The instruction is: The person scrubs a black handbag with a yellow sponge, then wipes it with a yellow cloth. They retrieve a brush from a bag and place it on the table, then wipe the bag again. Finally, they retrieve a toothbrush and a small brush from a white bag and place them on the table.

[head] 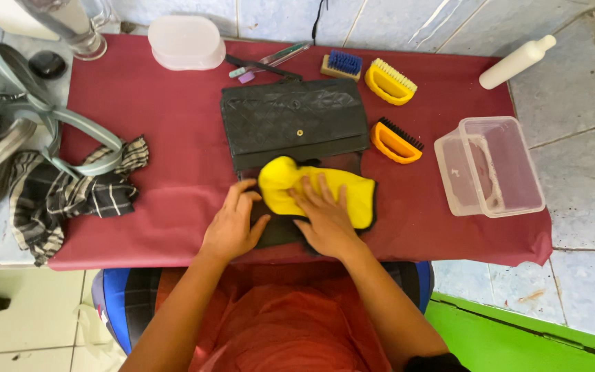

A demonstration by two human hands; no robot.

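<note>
A black quilted wallet [294, 120] lies open on the maroon cloth [173, 138], its flap pointing away from me. A yellow cloth [284, 182] covers the wallet's near half. My right hand [324, 217] presses flat on the yellow cloth, fingers spread. My left hand [232, 224] rests at the wallet's near left edge, thumb touching the dark material.
Behind the wallet lie a blue-bristled brush [341, 65], a yellow brush [389, 81] and an orange brush with black bristles [395, 141]. A clear plastic tub [489, 165] stands right, a white bottle [516, 62] beyond it. A checked cloth [70, 193] and grey-green bag [8, 117] sit left; a lidded white container [186, 43] at back.
</note>
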